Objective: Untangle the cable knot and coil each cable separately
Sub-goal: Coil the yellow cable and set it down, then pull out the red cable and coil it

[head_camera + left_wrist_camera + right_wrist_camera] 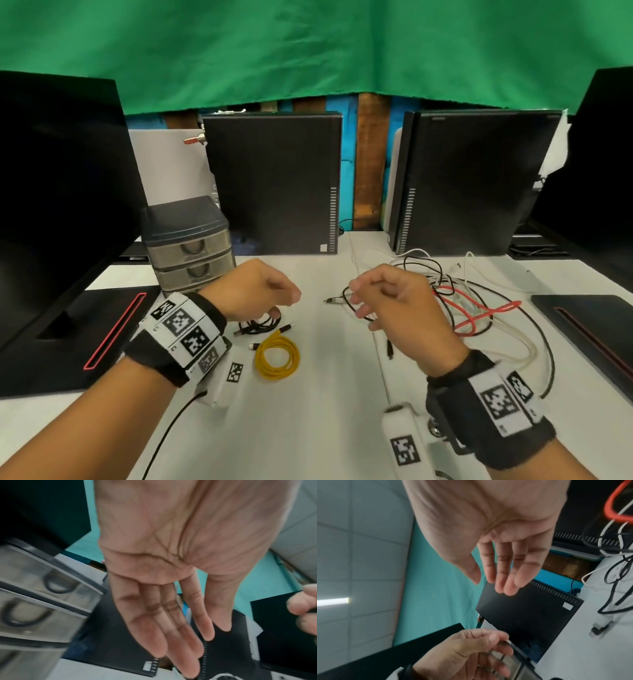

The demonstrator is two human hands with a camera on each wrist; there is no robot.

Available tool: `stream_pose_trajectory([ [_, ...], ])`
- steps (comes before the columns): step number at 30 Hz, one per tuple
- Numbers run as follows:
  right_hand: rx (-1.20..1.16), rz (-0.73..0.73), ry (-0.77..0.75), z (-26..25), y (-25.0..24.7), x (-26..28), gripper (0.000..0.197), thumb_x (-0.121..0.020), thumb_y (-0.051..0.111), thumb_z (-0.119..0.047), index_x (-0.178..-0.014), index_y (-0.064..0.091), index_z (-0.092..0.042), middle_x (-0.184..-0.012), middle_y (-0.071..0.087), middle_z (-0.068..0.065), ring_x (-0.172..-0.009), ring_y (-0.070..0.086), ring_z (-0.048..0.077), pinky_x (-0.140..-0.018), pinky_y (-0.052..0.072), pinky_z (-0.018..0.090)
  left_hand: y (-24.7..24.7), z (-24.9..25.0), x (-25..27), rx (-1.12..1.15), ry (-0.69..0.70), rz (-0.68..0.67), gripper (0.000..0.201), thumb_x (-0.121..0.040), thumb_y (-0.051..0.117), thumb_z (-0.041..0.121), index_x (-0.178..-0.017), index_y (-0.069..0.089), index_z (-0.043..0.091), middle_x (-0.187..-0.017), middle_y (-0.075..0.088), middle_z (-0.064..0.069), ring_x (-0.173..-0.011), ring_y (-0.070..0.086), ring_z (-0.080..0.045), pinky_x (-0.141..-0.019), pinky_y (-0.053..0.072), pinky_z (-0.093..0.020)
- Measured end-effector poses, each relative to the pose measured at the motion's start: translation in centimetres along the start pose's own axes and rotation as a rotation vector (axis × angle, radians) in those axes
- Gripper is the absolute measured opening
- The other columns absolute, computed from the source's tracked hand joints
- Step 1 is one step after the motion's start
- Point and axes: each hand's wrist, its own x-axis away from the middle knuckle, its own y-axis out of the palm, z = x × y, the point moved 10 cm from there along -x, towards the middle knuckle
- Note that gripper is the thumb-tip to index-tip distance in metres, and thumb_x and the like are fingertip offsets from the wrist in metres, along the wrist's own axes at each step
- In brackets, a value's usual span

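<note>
Both hands, left (255, 289) and right (394, 298), hover empty, fingers relaxed; the knot (469, 301) of thin, limp, light cables lies right on the tabletop (325, 428), probably best taken by the black plug end (330, 300).

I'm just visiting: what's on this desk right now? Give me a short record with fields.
Left hand: empty, fingers relaxed, above the desk
Right hand: empty, fingers relaxed, beside the tangle
Yellow cable: coiled, lying alone
Black cable: coiled, just behind the yellow one
Tangle: red, white and black cables still knotted, on the right
Drawer box: back left
</note>
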Motion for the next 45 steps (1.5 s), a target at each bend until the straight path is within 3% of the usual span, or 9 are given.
stream_pose_trajectory([
  [9,-0.096,0.271,0.100,5.3,-9.1,3.2,0.012,-0.093,0.067,-0.015,-0.083,0.070,-0.010,-0.071,0.073,0.005,-0.062,0.067,0.017,-0.057,0.051,0.031,11.6,7.9,-4.6,0.054,0.041,-0.259,0.024,-0.096,0.053,0.005,-0.111,0.065,0.018,-0.110,0.068,-0.008,-0.066,0.070,-0.014,-0.051,0.052,-0.021],
  [15,-0.072,0.325,0.026,5.1,-11.9,2.9,0.011,-0.092,0.066,-0.008,-0.083,0.071,-0.010,-0.072,0.073,0.008,-0.058,0.064,0.014,-0.051,0.051,0.022,15.0,9.4,-7.7,-0.093,-0.047,-0.024,0.061,-0.082,0.072,0.038,-0.127,0.032,0.028,-0.106,0.065,-0.004,-0.085,0.070,-0.025,-0.073,0.061,-0.040],
  [17,-0.085,0.337,0.025,5.3,-12.4,2.8,0.010,-0.092,0.067,-0.008,-0.083,0.071,-0.010,-0.072,0.072,0.009,-0.056,0.062,0.012,-0.050,0.049,0.020,15.3,9.7,-8.8,-0.106,-0.079,-0.010,0.040,-0.090,0.063,0.029,-0.123,0.044,0.016,-0.105,0.068,-0.010,-0.085,0.071,-0.029,-0.076,0.061,-0.042],
  [22,-0.087,0.304,0.066,5.9,-12.4,2.6,0.009,-0.093,0.067,-0.015,-0.085,0.072,-0.013,-0.075,0.074,0.005,-0.059,0.065,0.011,-0.053,0.052,0.023,12.2,15.6,-8.4,0.118,0.192,0.074,0.021,-0.098,0.057,0.026,-0.084,0.069,0.016,-0.079,0.069,-0.005,-0.067,0.067,-0.019,-0.073,0.060,-0.039],
  [25,-0.099,0.278,0.062,5.7,-12.0,2.4,0.006,-0.092,0.069,-0.019,-0.090,0.074,-0.019,-0.086,0.075,-0.001,-0.074,0.072,0.015,-0.055,0.054,0.024,9.4,19.6,-5.5,0.304,0.432,0.158,0.015,-0.099,0.057,0.026,-0.090,0.068,0.020,-0.075,0.068,0.002,-0.058,0.066,-0.009,-0.062,0.059,-0.030],
  [30,-0.111,0.408,-0.025,4.6,-13.8,2.6,0.014,-0.090,0.072,-0.023,-0.104,0.070,-0.025,-0.104,0.073,-0.006,-0.091,0.072,0.012,-0.070,0.059,0.033,9.8,20.2,-2.4,0.337,0.574,0.203,0.018,-0.099,0.057,0.023,-0.107,0.072,0.020,-0.092,0.072,0.007,-0.082,0.070,-0.007,-0.077,0.059,-0.030],
  [33,-0.151,0.351,-0.016,4.4,-14.0,2.6,0.015,-0.089,0.072,-0.022,-0.103,0.070,-0.026,-0.102,0.075,-0.004,-0.085,0.074,0.017,-0.060,0.057,0.029,11.6,19.6,-2.4,0.330,0.549,0.103,0.016,-0.099,0.057,0.025,-0.100,0.073,0.021,-0.086,0.071,0.006,-0.078,0.069,-0.011,-0.077,0.061,-0.036],
  [37,-0.020,0.141,0.080,5.3,-12.7,2.1,0.019,-0.091,0.069,-0.034,-0.109,0.069,-0.031,-0.100,0.076,-0.006,-0.084,0.074,0.010,-0.066,0.059,0.031,9.6,16.7,-3.6,0.328,0.395,0.262,0.022,-0.101,0.050,0.034,-0.095,0.065,0.019,-0.077,0.065,0.005,-0.069,0.066,-0.013,-0.073,0.059,-0.035],
  [45,0.069,0.234,0.110,6.4,-14.1,2.0,0.027,-0.088,0.073,-0.035,-0.111,0.061,-0.029,-0.100,0.074,-0.006,-0.088,0.070,0.011,-0.060,0.054,0.024,7.0,11.1,-5.6,0.436,0.213,0.396,0.040,-0.100,0.050,0.041,-0.087,0.059,0.004,-0.075,0.051,-0.002,-0.073,0.056,-0.022,-0.080,0.056,-0.048],
])
